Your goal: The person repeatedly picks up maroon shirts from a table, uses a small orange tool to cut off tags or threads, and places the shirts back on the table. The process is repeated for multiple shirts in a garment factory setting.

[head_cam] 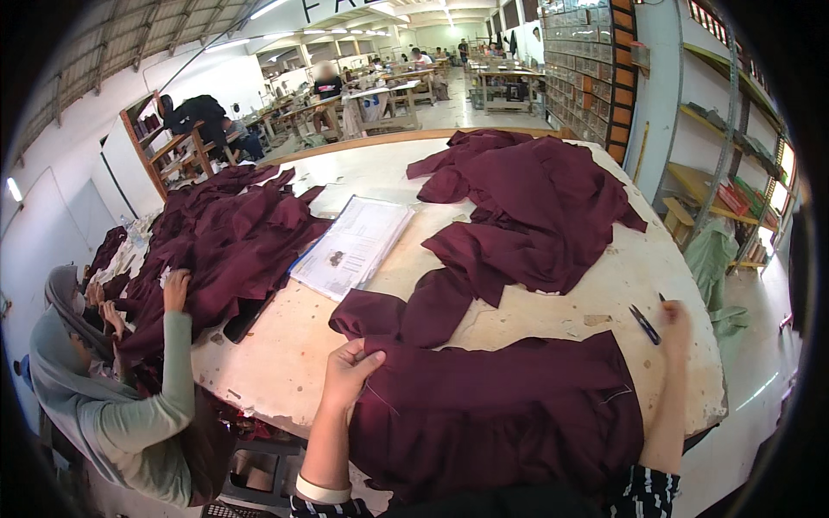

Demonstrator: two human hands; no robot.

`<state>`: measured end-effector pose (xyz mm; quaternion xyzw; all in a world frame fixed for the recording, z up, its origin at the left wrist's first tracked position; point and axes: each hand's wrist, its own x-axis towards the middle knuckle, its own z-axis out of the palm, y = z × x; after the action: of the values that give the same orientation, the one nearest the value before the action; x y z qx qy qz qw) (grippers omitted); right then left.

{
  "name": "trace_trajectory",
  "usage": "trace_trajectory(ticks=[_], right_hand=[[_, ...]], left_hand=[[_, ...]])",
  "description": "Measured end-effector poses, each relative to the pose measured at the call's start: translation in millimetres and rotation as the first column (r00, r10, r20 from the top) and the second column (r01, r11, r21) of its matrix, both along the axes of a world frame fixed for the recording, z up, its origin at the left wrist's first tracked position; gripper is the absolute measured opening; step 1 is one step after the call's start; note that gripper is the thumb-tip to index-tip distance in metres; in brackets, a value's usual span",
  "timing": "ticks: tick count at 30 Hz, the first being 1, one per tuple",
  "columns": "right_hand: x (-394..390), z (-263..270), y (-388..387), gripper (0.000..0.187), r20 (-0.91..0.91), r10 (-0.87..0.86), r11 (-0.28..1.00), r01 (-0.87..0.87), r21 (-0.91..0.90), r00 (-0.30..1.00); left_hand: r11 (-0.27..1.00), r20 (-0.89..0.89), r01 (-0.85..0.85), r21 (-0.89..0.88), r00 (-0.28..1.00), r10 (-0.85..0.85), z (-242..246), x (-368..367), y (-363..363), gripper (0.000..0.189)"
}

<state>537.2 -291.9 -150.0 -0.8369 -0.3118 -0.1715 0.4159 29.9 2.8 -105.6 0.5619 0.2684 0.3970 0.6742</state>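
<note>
My left hand [353, 368] pinches the upper left corner of a maroon garment piece [499, 408] between thumb and fingers. The cloth hangs over the near table edge towards me, with pale loose threads at both sides. To its right, my right hand [675, 318] is blurred above the table, apart from the cloth. A small dark tip shows by its fingers; whether it is held cannot be made out. Just left of that hand lies a pair of dark thread snips [645, 325]. More maroon cloth [434, 311] lies beyond my left hand.
A large maroon pile [531, 201] covers the far right of the worn white table [557, 317]. Papers in a clear folder [353, 246] lie mid-table, near a dark phone-like object [246, 320]. At left, co-workers [116, 401] handle another maroon heap [227, 239]. Shelving [725, 175] stands right.
</note>
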Motion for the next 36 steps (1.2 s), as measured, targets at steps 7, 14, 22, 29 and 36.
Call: trace_trajectory(ticks=[7,14,22,29,36], right_hand=[[82.6,-30.7,-189.2,0.026,0.115,-0.547,0.79,0.556,-0.259,0.829],[34.1,-18.2,-164.5,0.019,0.023,-0.596,0.713,0.542,-0.445,0.802],[27.5,-15.2,-136.0,0.016,0.186,-0.379,0.904,0.406,-0.137,0.907],[-137.9,85.2,18.4,0.014,-0.129,0.367,0.922,-0.342,0.182,0.921],[-290.0,131.5,110.2,0.022,0.236,0.835,0.494,-0.866,0.073,0.497]], left_hand=[[0.986,0.162,0.149,0.068,0.974,-0.159,36.3,10.0,-30.7,0.033],[0.967,0.196,0.19,0.169,0.955,-0.222,44.3,17.4,-29.2,0.034],[0.961,0.158,0.196,0.196,0.961,-0.228,49.5,10.0,-26.2,0.036],[0.964,0.114,0.225,0.139,0.964,-0.241,51.2,20.3,-52.3,0.053],[0.935,0.206,0.346,0.079,0.912,-0.354,46.7,36.9,-71.8,0.061]])
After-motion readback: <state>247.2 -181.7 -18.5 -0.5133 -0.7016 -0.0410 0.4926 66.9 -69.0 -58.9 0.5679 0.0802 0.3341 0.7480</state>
